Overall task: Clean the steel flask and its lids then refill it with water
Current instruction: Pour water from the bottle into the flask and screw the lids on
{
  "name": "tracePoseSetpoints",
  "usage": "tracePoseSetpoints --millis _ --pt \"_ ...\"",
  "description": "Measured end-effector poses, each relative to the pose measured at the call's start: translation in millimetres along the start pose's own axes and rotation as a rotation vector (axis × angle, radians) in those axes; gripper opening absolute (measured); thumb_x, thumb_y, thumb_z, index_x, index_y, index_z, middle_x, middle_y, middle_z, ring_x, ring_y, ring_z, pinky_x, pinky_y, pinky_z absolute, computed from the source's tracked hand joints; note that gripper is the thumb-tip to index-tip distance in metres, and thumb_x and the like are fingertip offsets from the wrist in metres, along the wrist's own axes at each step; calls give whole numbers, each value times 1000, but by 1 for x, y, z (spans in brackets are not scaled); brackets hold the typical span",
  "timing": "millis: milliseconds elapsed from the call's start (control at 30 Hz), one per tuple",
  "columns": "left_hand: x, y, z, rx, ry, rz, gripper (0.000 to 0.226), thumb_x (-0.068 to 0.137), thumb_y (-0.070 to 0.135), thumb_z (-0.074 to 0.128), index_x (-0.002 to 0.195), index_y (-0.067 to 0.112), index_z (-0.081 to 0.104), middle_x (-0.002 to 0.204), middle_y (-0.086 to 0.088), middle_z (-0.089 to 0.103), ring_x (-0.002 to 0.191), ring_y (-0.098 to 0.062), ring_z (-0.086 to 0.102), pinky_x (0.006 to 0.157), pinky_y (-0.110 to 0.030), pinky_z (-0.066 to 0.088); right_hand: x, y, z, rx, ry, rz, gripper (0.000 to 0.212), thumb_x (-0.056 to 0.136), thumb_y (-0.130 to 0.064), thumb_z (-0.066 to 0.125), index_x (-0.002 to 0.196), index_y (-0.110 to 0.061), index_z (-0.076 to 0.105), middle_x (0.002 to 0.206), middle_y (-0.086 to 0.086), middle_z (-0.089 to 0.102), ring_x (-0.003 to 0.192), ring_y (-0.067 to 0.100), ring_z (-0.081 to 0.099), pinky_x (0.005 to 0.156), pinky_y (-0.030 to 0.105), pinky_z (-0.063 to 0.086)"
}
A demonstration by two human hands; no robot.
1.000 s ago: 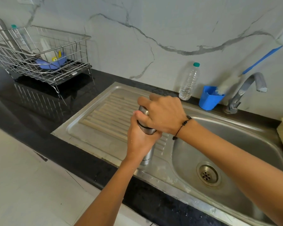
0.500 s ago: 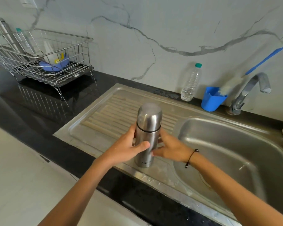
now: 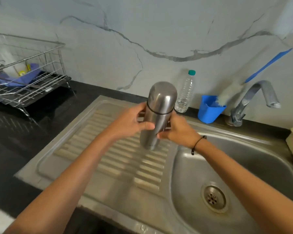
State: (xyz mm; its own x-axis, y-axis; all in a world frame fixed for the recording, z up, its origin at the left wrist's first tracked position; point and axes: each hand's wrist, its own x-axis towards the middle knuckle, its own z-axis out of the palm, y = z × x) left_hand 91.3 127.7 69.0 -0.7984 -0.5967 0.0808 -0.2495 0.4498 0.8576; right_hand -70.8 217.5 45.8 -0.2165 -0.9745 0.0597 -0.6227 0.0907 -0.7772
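The steel flask (image 3: 157, 115) is upright above the ribbed drainboard (image 3: 118, 159), its domed cap lid (image 3: 162, 97) screwed on with a dark ring at the seam. My left hand (image 3: 130, 122) wraps the flask's body from the left. From the right, my right hand (image 3: 178, 130) holds the lower body, with a black band on that wrist. The flask's base seems to hover just above the drainboard.
The sink basin (image 3: 243, 168) with its drain (image 3: 214, 198) lies to the right, below the tap (image 3: 254, 100). A blue cup (image 3: 210, 110) holding a brush and a plastic water bottle (image 3: 185, 93) stand at the wall. A wire dish rack (image 3: 22, 73) sits at far left.
My right hand left the cap and took the flask's body. Both hands then carried the flask up and away from the front edge, over the drainboard.
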Motion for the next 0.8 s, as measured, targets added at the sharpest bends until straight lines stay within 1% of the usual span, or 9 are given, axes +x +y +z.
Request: tracePoseSetpoints --millis 67,133,200,300,500,667,800 --pt "38 -3 -7 30 24 21 66 73 21 80 132 10 51 124 -3 63 116 -18 59 102 -36 46 34 11 -12 -46 60 31 64 65 -6 78 118 -6 43 97 9 61 89 25 60 81 44 52" --pt "71 -10 -9 56 32 19 65 75 17 79 133 10 50 124 -4 63 115 -19 60 102 -36 46 61 22 -21 -73 71 54 69 65 -7 78 122 -7 40 100 11 60 91 27 60 82 46 51" --pt "98 -20 -7 58 25 10 59 80 9 75 133 10 49 124 -6 62 114 -20 60 101 -35 47 84 35 -26 -90 78 70 71 65 -6 77 124 -8 39 99 9 59 91 27 59 82 43 51" --pt "126 -38 -4 28 23 -23 54 81 2 72 130 6 49 121 -8 63 112 -21 62 100 -35 48 108 49 -30 -145 68 95 70 67 -6 76 125 -7 38 96 7 57 90 26 58 78 36 50" --pt "151 -58 0 -3 15 -44 56 81 -2 70 132 5 47 123 -9 62 112 -19 61 99 -29 47 132 72 -25 -187 57 116 69 67 -10 77 124 -7 40 99 8 59 89 24 57 79 37 51" --pt "160 -67 2 -15 11 -41 57 81 -1 70 132 5 47 124 -11 62 113 -23 61 101 -39 47 137 80 -24 -166 61 139 69 66 -10 78 124 -7 40 101 8 59 91 24 58 80 36 50" --pt "162 -68 2 -15 7 -30 55 82 -1 68 132 6 47 121 -9 62 111 -22 62 99 -35 48 139 79 -25 -182 49 137 72 67 -10 78 127 -7 38 104 10 60 91 24 58 82 38 51"
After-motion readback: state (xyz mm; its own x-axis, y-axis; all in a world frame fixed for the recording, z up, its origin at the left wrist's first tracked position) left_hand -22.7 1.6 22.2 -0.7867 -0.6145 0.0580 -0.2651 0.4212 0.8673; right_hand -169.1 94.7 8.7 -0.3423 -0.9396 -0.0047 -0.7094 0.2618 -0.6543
